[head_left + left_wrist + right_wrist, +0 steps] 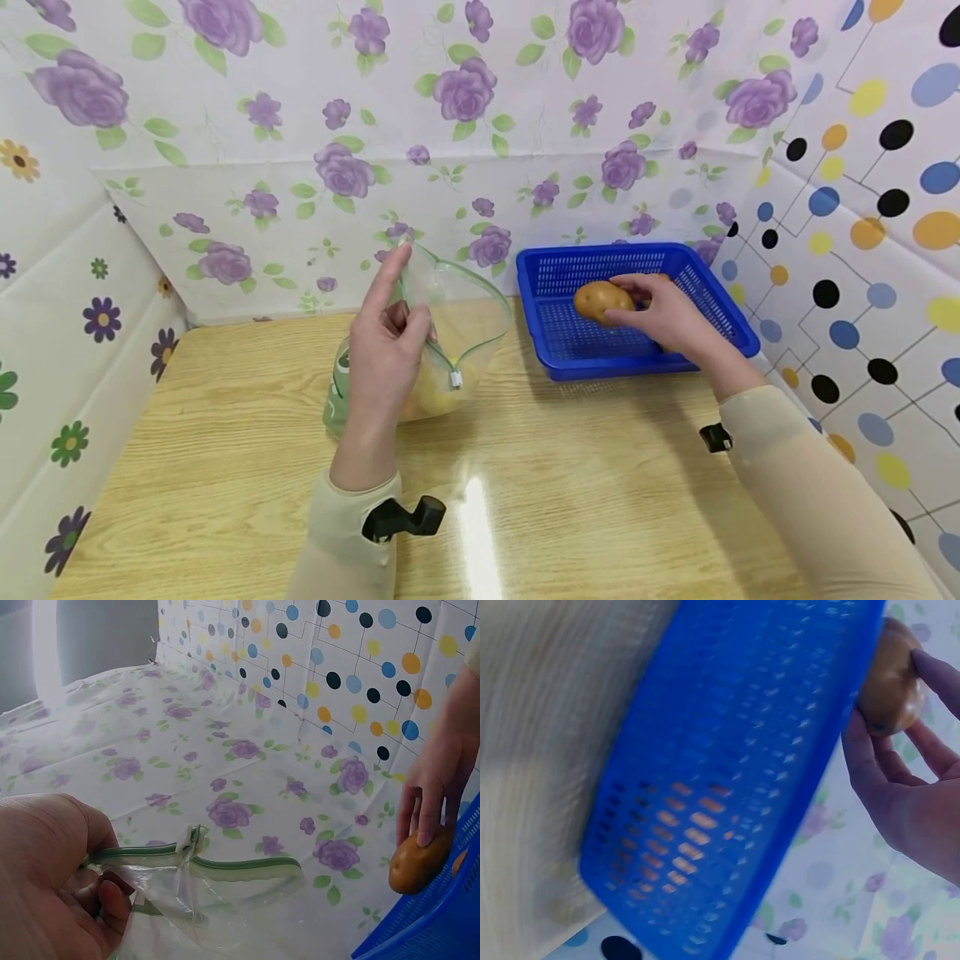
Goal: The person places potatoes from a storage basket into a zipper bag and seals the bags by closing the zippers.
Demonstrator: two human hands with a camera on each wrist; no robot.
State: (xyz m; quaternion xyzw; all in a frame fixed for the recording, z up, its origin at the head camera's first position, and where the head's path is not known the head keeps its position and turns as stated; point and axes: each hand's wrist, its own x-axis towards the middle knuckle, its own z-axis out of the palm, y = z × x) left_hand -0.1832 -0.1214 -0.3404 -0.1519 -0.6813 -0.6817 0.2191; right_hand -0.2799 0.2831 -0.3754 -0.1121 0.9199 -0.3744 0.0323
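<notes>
Potato (pixel 600 302): held over the blue basket (pixel 618 368), above its rim in the right wrist view.
Right hand (pixel 667 315): pinched the potato between thumb and fingertips.
Left hand (pixel 384 354): gripped the mouth of the clear bag (pixel 474 310), index finger reaching up along the edge, other fingers curled in.
Clear bag: gaped, a green zip strip round its opening and a white slider (pixel 456 379) at the near corner; something yellow showed through its lower part.
Green patch (pixel 337 404): marked with white, left of the left wrist; whether it belonged to the bag could not be told.
Basket: sat on the wood-grain surface (pixel 600 492), right of the bag; more brown lay inside, mostly hidden by the right hand.
Backdrop: a purple-flowered sheet (pixel 420 108) behind, a dotted sheet (pixel 798 258) on the right.
Sleeves (pixel 810 475): cream, with black devices (pixel 392 520) at the cuffs.
</notes>
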